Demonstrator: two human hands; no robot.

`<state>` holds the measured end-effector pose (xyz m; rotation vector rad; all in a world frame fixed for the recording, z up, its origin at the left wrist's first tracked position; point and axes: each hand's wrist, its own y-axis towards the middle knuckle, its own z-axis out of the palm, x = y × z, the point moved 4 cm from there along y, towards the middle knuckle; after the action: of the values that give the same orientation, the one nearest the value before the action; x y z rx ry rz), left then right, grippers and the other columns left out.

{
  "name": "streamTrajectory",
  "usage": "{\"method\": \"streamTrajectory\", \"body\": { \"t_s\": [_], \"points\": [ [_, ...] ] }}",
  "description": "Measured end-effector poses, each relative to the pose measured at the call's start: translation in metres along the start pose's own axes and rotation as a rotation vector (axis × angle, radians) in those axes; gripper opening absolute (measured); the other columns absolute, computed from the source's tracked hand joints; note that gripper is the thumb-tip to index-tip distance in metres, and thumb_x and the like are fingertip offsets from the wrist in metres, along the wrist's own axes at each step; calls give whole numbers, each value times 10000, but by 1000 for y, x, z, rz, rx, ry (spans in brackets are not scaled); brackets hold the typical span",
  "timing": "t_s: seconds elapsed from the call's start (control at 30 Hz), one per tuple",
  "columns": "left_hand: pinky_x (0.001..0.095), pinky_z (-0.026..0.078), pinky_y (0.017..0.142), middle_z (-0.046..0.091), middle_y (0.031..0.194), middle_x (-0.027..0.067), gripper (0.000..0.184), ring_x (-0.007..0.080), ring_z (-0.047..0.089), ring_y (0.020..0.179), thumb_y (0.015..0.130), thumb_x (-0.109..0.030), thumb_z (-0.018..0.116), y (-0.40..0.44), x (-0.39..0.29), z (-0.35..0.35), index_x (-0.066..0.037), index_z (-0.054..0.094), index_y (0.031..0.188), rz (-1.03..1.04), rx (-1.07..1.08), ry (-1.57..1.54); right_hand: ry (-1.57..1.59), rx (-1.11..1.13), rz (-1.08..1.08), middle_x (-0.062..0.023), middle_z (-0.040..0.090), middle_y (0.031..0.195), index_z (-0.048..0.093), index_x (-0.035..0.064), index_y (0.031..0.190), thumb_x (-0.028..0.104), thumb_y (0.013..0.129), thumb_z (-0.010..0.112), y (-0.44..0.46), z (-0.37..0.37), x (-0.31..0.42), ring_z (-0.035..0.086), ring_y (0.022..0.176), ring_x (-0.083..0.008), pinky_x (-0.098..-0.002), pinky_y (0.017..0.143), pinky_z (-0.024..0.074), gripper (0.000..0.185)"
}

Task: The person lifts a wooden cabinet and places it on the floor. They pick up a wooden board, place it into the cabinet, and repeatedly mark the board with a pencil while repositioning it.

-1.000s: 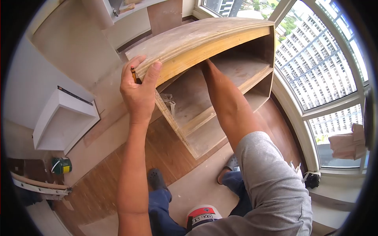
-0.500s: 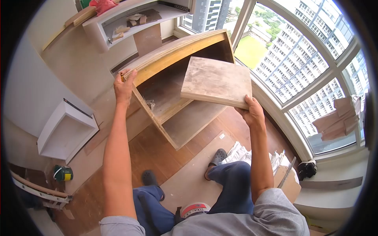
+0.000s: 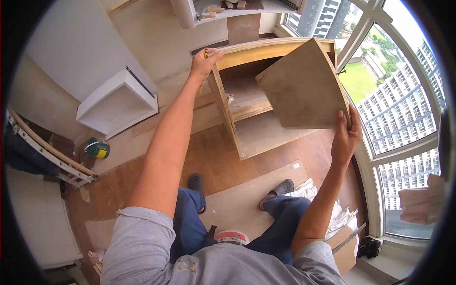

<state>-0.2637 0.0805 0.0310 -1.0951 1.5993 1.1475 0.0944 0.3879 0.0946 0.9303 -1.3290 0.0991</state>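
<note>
"Quick, where's the board?"

"The board [image 3: 306,88] is up in front of the cabinet [image 3: 237,147], tilted, hiding the R part of its opening. R hand [image 3: 346,135] has it by the lower R corner."

"Grip?"

"Closed on the edge, thumb on the near face, fingers along the outer side. No gap btwn skin & wood that I can see."

"And the L hand?"

"L hand [image 3: 203,65] is at the cabinet's top L corner, part curled, thumb on the top edge. Also has a pencil [image 3: 205,53] tucked btwn the fingers. Can't tell how firmly it presses the cabinet."

"Inside the cabinet?"

"Open front, one shelf [image 3: 251,111] across, w/ a small pale scrap [image 3: 230,99] near the L side."

"Further out?"

"Behind it, a wall unit [image 3: 270,6] w/ wood bits on it. To the L, a white box [image 3: 118,105], open side showing, & a green bucket [image 3: 99,148] w/ a yellow label nearby. To the R, big windows [image 3: 403,90] w/ tall bldgs outside."

"Down low?"

"Grey clogs [image 3: 195,183] on the feet, a tub [image 3: 232,236] btwn the legs, partly hidden. White cloth [image 3: 339,216] & cardboard [image 3: 345,249] on the R, dark shoes [image 3: 369,247] just beside, under the windows."
</note>
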Motion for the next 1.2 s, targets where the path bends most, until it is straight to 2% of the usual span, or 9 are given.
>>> {"method": "streamTrajectory", "body": {
  "t_s": [0.13, 0.2, 0.4, 0.57, 0.7, 0.83, 0.97, 1.07, 1.2],
  "points": [
    [260, 426, 611, 654, 895, -28, 462, 67, 551, 735, 825, -409, 801, 12, 18, 5, -121, 668, 1160, 43, -21, -78, -224, -85, -196, -76, 649, 1049, 648, -16, 1188, 74, 943, 669, 0, 1, 28, 601, 943, -161, -287, 848, 479, 262],
    [256, 425, 610, 658, 897, -27, 440, 66, 553, 734, 833, -400, 798, 19, 19, 3, -123, 672, 1150, 93, -41, -103, -369, -183, -441, -98, 639, 1031, 660, 0, 1158, 32, 903, 695, 2, 4, 40, 609, 938, -200, -319, 831, 492, 259],
    [243, 429, 621, 666, 887, -25, 442, 56, 565, 741, 847, -391, 790, 8, 10, 4, -106, 661, 1159, 16, -11, -99, -294, -176, -670, -118, 615, 1013, 666, 0, 1111, -68, 815, 724, -8, 38, 24, 615, 939, -248, -346, 799, 505, 309],
    [246, 470, 747, 697, 978, 6, 450, 83, 616, 857, 855, -364, 790, 6, 9, 4, -81, 644, 1173, 32, -21, -112, -286, -47, -674, -115, 603, 1036, 659, 6, 1101, -65, 802, 716, -34, 55, -10, 606, 954, -284, -364, 819, 514, 313],
    [252, 467, 819, 703, 1019, 24, 465, 101, 626, 923, 855, -359, 795, 5, 13, 4, -64, 638, 1180, -5, 21, -165, -313, -4, -696, -109, 595, 1048, 669, 21, 1087, -56, 796, 712, -26, 56, 10, 596, 968, -292, -393, 848, 519, 305],
    [310, 451, 884, 697, 1047, 40, 497, 128, 608, 1003, 848, -392, 799, 11, 6, 2, -65, 639, 1186, -10, -13, -71, -329, 147, -765, -112, 593, 1064, 690, 82, 1107, -60, 758, 719, -48, 52, -31, 599, 1016, -312, -418, 899, 532, 378],
    [363, 421, 967, 691, 1081, 54, 522, 158, 590, 1084, 840, -426, 801, 15, 9, 2, -66, 644, 1184, -5, -29, -82, -456, 290, -683, -113, 595, 1105, 696, 103, 1146, -87, 756, 695, -51, 49, -55, 592, 1084, -327, -429, 905, 528, 434],
    [309, 453, 904, 682, 1042, 72, 567, 155, 601, 981, 825, -397, 814, 13, 6, 3, -14, 628, 1200, 22, -38, -117, -463, 263, -534, -133, 585, 1162, 685, 111, 1199, -110, 762, 664, -49, 50, -88, 572, 1133, -343, -439, 952, 505, 491],
    [312, 454, 900, 681, 1033, 69, 555, 158, 600, 990, 832, -386, 810, 14, 3, 3, -11, 626, 1198, 48, -33, -110, -542, 230, -499, -170, 536, 1298, 665, 151, 1260, -130, 772, 621, -41, 59, -133, 523, 1224, -376, -458, 1025, 465, 565]
  ]
}}
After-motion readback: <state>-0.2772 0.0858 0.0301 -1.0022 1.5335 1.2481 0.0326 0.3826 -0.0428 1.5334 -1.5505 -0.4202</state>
